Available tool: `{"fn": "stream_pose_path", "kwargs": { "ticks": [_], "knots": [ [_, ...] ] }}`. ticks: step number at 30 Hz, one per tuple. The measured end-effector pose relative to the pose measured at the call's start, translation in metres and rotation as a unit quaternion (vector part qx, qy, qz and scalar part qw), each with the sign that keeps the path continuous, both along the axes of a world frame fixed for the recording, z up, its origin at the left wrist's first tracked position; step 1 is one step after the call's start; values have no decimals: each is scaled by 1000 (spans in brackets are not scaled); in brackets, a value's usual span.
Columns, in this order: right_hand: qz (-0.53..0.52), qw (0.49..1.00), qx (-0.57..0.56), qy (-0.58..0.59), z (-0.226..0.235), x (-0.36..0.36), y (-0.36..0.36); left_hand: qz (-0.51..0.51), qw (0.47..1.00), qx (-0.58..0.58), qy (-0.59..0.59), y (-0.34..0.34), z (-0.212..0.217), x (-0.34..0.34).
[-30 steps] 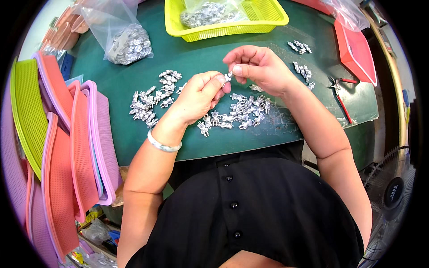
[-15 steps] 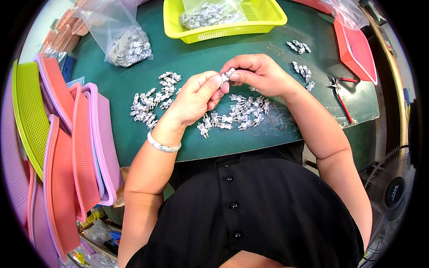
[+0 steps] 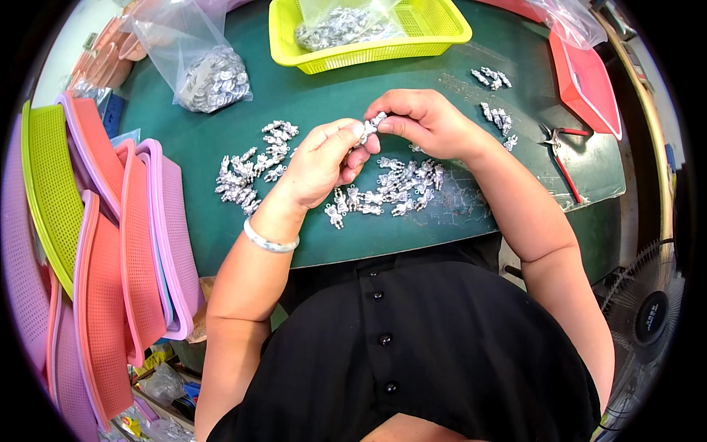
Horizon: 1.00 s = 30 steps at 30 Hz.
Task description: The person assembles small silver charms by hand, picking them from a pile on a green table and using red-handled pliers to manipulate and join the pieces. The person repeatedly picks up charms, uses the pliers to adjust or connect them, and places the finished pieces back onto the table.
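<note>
Above the middle of the green table, my left hand (image 3: pixel 324 158) and my right hand (image 3: pixel 423 125) meet at a small silver figure charm (image 3: pixel 370 128). Thumb and fingers of the left pinch its lower part, and the right pinches its upper end. Just below my hands lies a loose pile of similar silver charms (image 3: pixel 398 186). A second group of charms (image 3: pixel 239 178) is spread left of my left wrist. Smaller clusters (image 3: pixel 499 118) lie right of my right hand. The palm sides of both hands are hidden.
A yellow-green basket (image 3: pixel 375 59) with bagged silver pieces stands at the back. Left of it is a clear bag (image 3: pixel 215 79) of silver parts. Red-handled pliers (image 3: pixel 563 163) lie on the right, below a pink tray (image 3: pixel 585 85). Stacked plastic baskets (image 3: pixel 103 243) crowd the left; a fan (image 3: pixel 651 318) stands lower right.
The charm has turned slightly between my fingers and more of it shows. My fingers have shifted a little; the piles on the table lie as before.
</note>
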State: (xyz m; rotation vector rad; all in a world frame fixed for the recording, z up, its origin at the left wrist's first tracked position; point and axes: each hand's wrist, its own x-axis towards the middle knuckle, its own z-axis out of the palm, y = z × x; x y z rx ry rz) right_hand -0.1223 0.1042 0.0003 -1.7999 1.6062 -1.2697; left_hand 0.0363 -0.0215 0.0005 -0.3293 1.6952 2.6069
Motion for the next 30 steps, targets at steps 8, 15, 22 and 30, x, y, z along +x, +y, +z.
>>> {"fn": "stream_pose_path", "kwargs": {
  "ticks": [8, 15, 22, 30],
  "knots": [
    [1, 994, -1, 112, 3, 2, 1, 15, 958, -287, -18, -1, -4, -1],
    [14, 991, 6, 131, 3, 1, 3, 65, 817, -567, 85, 6, -10, -2],
    [-11, 983, -9, 184, 4, 3, 3, 85, 828, -552, 53, 13, -5, -3],
    [-16, 953, 173, -249, 3, -17, 10, 121, 917, -373, 65, 0, -14, -7]
  ]
}}
